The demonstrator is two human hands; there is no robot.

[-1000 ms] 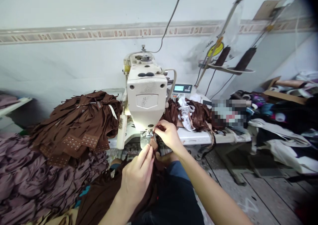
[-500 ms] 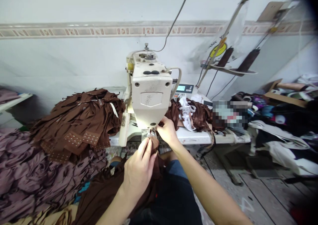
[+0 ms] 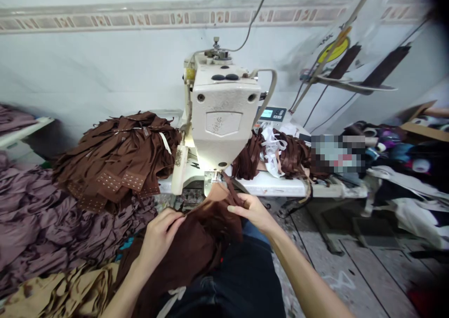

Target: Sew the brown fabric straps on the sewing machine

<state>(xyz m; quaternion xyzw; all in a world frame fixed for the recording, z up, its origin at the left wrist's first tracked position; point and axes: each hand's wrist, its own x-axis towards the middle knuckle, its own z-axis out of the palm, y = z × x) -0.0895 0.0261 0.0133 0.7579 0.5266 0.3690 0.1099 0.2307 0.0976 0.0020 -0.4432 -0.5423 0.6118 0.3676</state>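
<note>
Two heaps of cloth crowd the left side: mauve fabric [image 3: 42, 224] lower down and stacked brown strips [image 3: 115, 159] on the white tabletop [image 3: 270, 185]. A cream sewing machine [image 3: 220, 112] stands at the tabletop's centre, with more brown strips and white trim [image 3: 271, 149] behind it to the right. A brown garment [image 3: 196, 234] lies bunched in front of the person, its narrow top reaching up to the presser foot [image 3: 213, 177]. The left hand [image 3: 159, 236] rests at its left edge and the right hand [image 3: 252, 210] at its right. The fingers [image 3: 177, 219] of each lie close together on the cloth, though whether they clamp it cannot be told. A hard tug could drag the cloth askew under the foot, and fingers straying close could be caught. A yellow logo on a plastic sheet [image 3: 335, 50] and the control panel [image 3: 271, 113] show nothing reliably legible.
</note>
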